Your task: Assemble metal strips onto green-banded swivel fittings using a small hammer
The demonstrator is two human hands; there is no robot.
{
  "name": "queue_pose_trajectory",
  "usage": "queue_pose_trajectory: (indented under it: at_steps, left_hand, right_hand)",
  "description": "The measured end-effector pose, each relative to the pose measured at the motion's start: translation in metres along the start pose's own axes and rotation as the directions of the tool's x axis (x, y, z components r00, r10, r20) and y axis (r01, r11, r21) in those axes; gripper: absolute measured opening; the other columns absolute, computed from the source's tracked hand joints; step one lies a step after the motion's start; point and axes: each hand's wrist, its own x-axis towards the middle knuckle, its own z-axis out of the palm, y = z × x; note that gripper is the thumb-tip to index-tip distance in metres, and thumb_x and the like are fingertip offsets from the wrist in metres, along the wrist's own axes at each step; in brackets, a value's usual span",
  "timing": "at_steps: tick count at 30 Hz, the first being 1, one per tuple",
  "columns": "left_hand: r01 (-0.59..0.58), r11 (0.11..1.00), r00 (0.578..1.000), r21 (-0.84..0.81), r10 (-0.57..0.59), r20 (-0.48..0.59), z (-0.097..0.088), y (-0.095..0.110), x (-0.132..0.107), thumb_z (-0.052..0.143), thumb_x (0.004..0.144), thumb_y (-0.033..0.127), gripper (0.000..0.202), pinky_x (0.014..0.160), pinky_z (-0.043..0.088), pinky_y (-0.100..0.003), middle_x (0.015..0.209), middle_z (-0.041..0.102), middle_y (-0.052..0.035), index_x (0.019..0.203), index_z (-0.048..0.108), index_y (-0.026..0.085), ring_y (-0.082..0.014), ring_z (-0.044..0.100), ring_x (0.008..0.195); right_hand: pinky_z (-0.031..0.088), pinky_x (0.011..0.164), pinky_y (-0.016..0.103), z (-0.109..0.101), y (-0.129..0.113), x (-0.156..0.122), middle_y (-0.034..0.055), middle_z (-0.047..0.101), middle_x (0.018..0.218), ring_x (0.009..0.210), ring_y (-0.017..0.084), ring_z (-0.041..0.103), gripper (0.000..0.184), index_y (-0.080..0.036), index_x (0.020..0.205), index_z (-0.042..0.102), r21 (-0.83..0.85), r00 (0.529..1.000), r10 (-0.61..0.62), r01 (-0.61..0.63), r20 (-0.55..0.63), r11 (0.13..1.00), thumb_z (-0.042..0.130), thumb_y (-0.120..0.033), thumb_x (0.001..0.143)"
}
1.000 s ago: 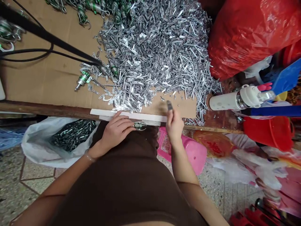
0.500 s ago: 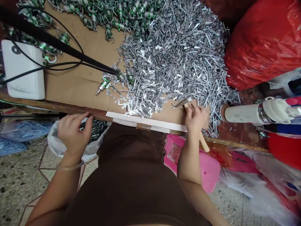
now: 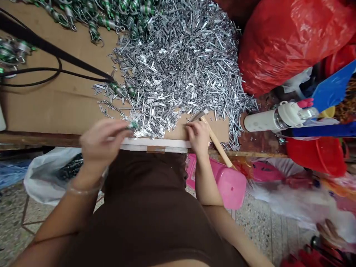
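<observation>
My left hand (image 3: 101, 142) is closed on a small green-and-silver metal fitting (image 3: 133, 125), held over the near edge of the parts pile; motion blurs the fitting. My right hand (image 3: 198, 138) rests at the table edge with its fingertips pinched together against the cardboard (image 3: 182, 121); whatever they hold is hidden. Beside it lies a hammer with a wooden handle (image 3: 219, 146), its metal head (image 3: 200, 114) just beyond my fingers and its handle sticking out past the edge. A large pile of small metal strips and eye pins (image 3: 178, 66) spreads in front of both hands.
Several green-and-silver fittings (image 3: 108, 15) are heaped at the back left. A black strap (image 3: 63, 53) and cable cross the left side. At the right stand a white bottle (image 3: 261, 121) and a red plastic bag (image 3: 289, 44). A pink stool (image 3: 232, 185) is under the table edge.
My left hand has moved forward over the table and taken up the green-and-silver fitting that lay on the cardboard. My right hand has come off the hammer. The view has shifted rightward.
</observation>
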Motion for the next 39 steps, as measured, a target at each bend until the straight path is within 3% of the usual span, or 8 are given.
queue_pose_trajectory:
  at_steps: [5, 12, 18, 26, 28, 33, 37, 39]
  left_hand:
    - [-0.213, 0.975, 0.955, -0.071, 0.223, 0.194, 0.025, 0.024, -0.032, 0.057, 0.084, 0.023, 0.019, 0.080, 0.050, -0.029, 0.099, 0.065, -0.0021, 0.099, 0.066, 0.027, -0.0157, 0.062, 0.090]
    - [-0.349, 0.937, 0.914, -0.024, 0.345, 0.214, 0.032, 0.033, -0.031, 0.055, 0.084, 0.018, 0.017, 0.075, 0.050, -0.027, 0.094, 0.065, -0.0050, 0.096, 0.067, 0.021, -0.0158, 0.062, 0.085]
    - [-0.369, 0.929, 0.918, -0.032, 0.370, 0.141, 0.034, 0.045, -0.028, 0.058, 0.083, 0.019, 0.019, 0.077, 0.052, -0.027, 0.093, 0.068, -0.0050, 0.101, 0.064, 0.019, -0.0152, 0.064, 0.084]
    - [-0.404, 0.912, 0.903, -0.074, 0.410, 0.126, 0.032, 0.055, -0.023, 0.056, 0.085, 0.021, 0.017, 0.075, 0.053, -0.025, 0.090, 0.068, -0.0037, 0.099, 0.065, 0.021, -0.0133, 0.064, 0.082]
    - [-0.422, 0.901, 0.893, -0.101, 0.432, 0.127, 0.031, 0.056, -0.022, 0.056, 0.084, 0.019, 0.013, 0.072, 0.053, -0.023, 0.086, 0.067, -0.0036, 0.091, 0.067, 0.020, -0.0122, 0.064, 0.079]
    - [-0.415, 0.899, 0.895, -0.140, 0.431, 0.115, 0.031, 0.059, -0.022, 0.058, 0.083, 0.021, 0.012, 0.074, 0.053, -0.022, 0.086, 0.068, -0.0029, 0.092, 0.066, 0.020, -0.0118, 0.064, 0.079]
    - [-0.380, 0.912, 0.906, -0.153, 0.401, 0.136, 0.030, 0.061, -0.023, 0.056, 0.084, 0.019, 0.012, 0.073, 0.053, -0.022, 0.086, 0.068, -0.0028, 0.089, 0.067, 0.020, -0.0115, 0.064, 0.078]
    - [-0.329, 0.924, 0.926, -0.195, 0.357, 0.125, 0.031, 0.061, -0.023, 0.058, 0.083, 0.018, 0.009, 0.071, 0.053, -0.022, 0.083, 0.068, -0.0027, 0.084, 0.067, 0.019, -0.0112, 0.064, 0.077]
  right_hand:
    - [0.032, 0.081, 0.041, 0.013, -0.015, 0.035, 0.0094, 0.058, 0.088, 0.089, 0.025, 0.045, 0.021, -0.018, 0.081, 0.064, -0.188, 0.984, 0.133, -0.110, 0.115, 0.976, 0.049, -0.032, 0.084]
    - [0.029, 0.082, 0.041, 0.018, -0.014, 0.034, 0.0105, 0.058, 0.093, 0.093, 0.026, 0.044, 0.016, -0.017, 0.081, 0.058, -0.255, 0.980, 0.157, -0.122, 0.123, 0.959, 0.044, -0.024, 0.084]
    - [0.038, 0.075, 0.033, -0.017, -0.038, -0.017, 0.0065, 0.059, 0.086, 0.084, 0.019, 0.050, 0.021, -0.021, 0.084, 0.053, 0.030, 0.992, -0.119, 0.118, 0.048, 0.993, 0.034, -0.026, 0.091]
    - [0.042, 0.072, 0.031, -0.019, -0.050, -0.066, 0.0016, 0.067, 0.083, 0.075, 0.014, 0.057, 0.021, -0.023, 0.096, 0.053, 0.185, 0.786, -0.618, 0.605, 0.014, 0.774, 0.041, -0.008, 0.086]
    - [0.043, 0.072, 0.030, -0.017, -0.046, -0.066, 0.0015, 0.067, 0.083, 0.077, 0.014, 0.058, 0.020, -0.022, 0.096, 0.053, 0.195, 0.779, -0.627, 0.617, -0.011, 0.762, 0.043, -0.007, 0.085]
    - [0.043, 0.070, 0.031, -0.021, -0.049, -0.062, 0.0010, 0.066, 0.076, 0.069, 0.015, 0.057, 0.012, -0.023, 0.090, 0.054, 0.224, 0.865, -0.502, 0.487, 0.012, 0.844, 0.047, -0.014, 0.086]
    - [0.043, 0.070, 0.030, -0.025, -0.048, -0.062, 0.0012, 0.067, 0.079, 0.072, 0.014, 0.058, 0.016, -0.023, 0.090, 0.056, 0.270, 0.795, -0.597, 0.556, 0.105, 0.787, 0.043, -0.014, 0.088]
    - [0.045, 0.074, 0.030, -0.026, -0.043, -0.062, 0.0023, 0.067, 0.086, 0.080, 0.015, 0.059, 0.012, -0.022, 0.097, 0.055, 0.326, 0.816, -0.564, 0.503, 0.126, 0.800, 0.048, -0.020, 0.088]
